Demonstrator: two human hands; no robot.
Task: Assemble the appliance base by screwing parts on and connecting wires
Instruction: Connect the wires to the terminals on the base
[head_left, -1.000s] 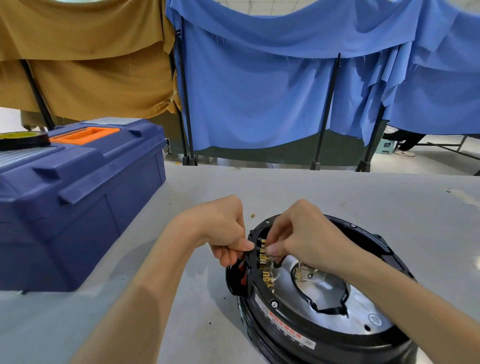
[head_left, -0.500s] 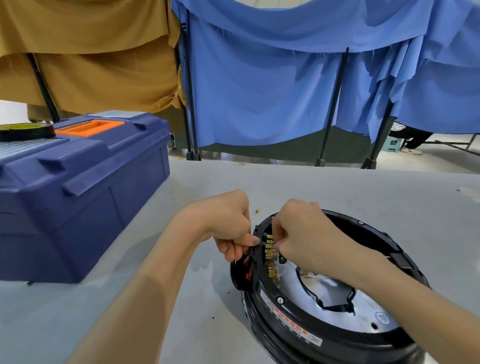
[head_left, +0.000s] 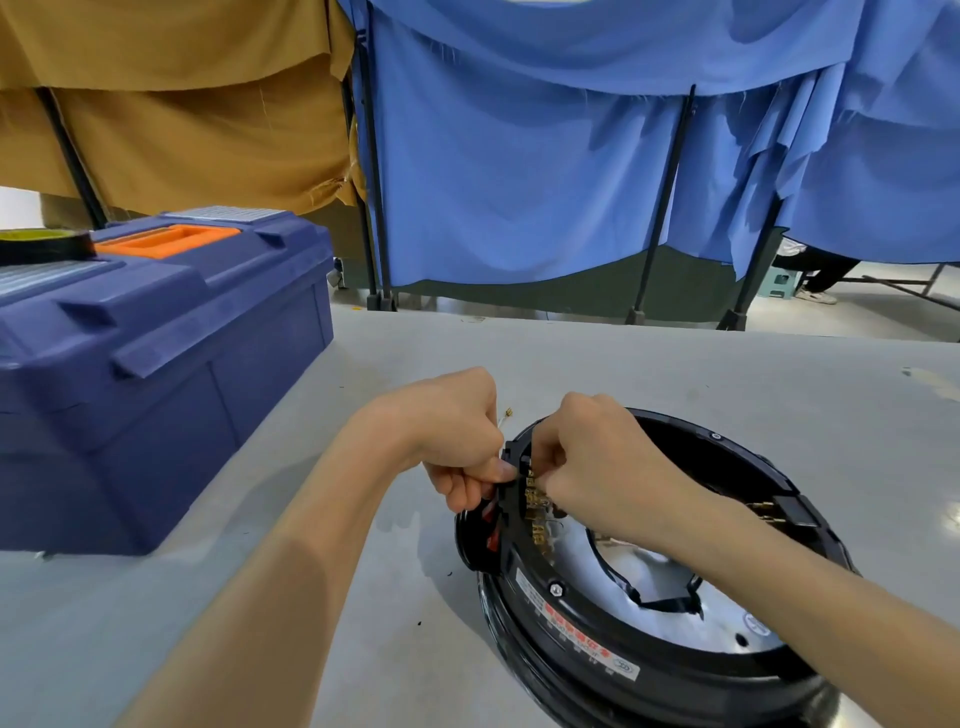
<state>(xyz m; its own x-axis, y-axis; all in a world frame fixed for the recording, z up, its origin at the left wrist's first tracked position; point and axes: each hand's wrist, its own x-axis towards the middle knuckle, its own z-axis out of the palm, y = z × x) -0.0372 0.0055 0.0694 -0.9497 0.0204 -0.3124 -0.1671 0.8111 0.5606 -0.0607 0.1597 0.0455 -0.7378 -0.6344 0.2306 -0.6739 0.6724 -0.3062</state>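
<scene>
A round black appliance base lies on the grey table, its silver inner plate facing up. A black connector block with brass terminals sits at its left rim. My left hand grips the outer side of that block, fingers curled. My right hand is curled over the terminals from inside the rim and pinches something small there that its fingers hide. A thin wire with a brass tip sticks up behind my left hand.
A large dark blue toolbox with an orange handle stands on the left of the table, a tape roll on its lid. Blue and mustard cloth screens on black stands close off the back. A second terminal block sits at the base's right rim.
Both hands stay at the terminal block. My right hand has curled more tightly over the terminals; the view has shifted slightly.
</scene>
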